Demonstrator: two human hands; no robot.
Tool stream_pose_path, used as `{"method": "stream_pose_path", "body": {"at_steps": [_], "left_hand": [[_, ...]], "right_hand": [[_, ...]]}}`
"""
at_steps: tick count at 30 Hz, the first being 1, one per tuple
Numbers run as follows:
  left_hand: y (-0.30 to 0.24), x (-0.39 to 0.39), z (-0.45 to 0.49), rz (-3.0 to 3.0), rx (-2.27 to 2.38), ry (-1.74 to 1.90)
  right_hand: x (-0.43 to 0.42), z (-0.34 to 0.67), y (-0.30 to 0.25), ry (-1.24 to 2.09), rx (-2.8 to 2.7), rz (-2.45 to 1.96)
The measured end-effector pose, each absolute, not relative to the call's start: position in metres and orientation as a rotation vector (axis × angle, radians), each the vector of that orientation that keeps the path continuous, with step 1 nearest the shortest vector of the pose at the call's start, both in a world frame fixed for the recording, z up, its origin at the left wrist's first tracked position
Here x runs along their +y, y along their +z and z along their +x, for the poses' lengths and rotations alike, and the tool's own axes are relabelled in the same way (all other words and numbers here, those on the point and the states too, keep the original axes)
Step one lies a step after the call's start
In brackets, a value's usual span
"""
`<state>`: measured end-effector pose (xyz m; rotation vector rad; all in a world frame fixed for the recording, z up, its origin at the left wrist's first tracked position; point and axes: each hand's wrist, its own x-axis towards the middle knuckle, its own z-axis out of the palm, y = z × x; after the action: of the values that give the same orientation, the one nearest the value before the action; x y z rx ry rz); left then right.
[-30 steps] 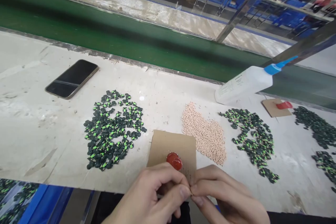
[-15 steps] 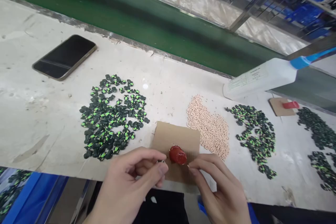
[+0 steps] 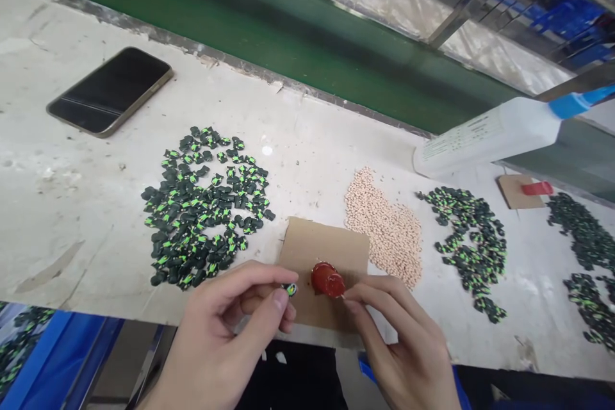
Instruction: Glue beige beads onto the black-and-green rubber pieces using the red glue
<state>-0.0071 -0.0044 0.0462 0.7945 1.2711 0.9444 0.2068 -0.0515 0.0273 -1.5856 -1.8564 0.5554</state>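
My left hand (image 3: 235, 327) pinches a small dark green and bright green piece (image 3: 291, 289) between thumb and forefinger, with a round marking facing up. My right hand (image 3: 401, 323) is closed in a pinch at the rim of a small red cup-like holder (image 3: 328, 279); whatever lies in those fingertips is too small to make out. The red holder stands on a square of brown cardboard (image 3: 312, 237), between the hands. Left of the cardboard lies a loose pile of similar dark green pieces (image 3: 192, 224). A heap of tiny pale pink bead-like pieces (image 3: 384, 224) lies behind my right hand.
A phone (image 3: 110, 91) lies at the upper left. At right stands a tilted-looking white bottle (image 3: 485, 138) with a blue cap. More green pieces (image 3: 468, 237) and a second cardboard (image 3: 514, 195) with a red holder (image 3: 537, 188) are farther right. A green strip (image 3: 288, 38) runs behind the table.
My left hand has drawn slightly left, away from the red holder, and the piece in its fingers shows more. My right fingertips have come up to the holder's rim. The view has shifted slightly.
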Motion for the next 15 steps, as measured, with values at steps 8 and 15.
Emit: {"method": "stream_pose_path", "body": {"at_steps": [8, 15], "left_hand": [[0.059, -0.005, 0.014, 0.551, 1.139, 0.711], [0.057, -0.006, 0.023, 0.435, 1.005, 0.583]], "right_hand": [[-0.057, 0.206, 0.041, 1.293, -1.065, -1.407], [-0.063, 0.199, 0.047, 1.318, -1.047, -1.35]]}}
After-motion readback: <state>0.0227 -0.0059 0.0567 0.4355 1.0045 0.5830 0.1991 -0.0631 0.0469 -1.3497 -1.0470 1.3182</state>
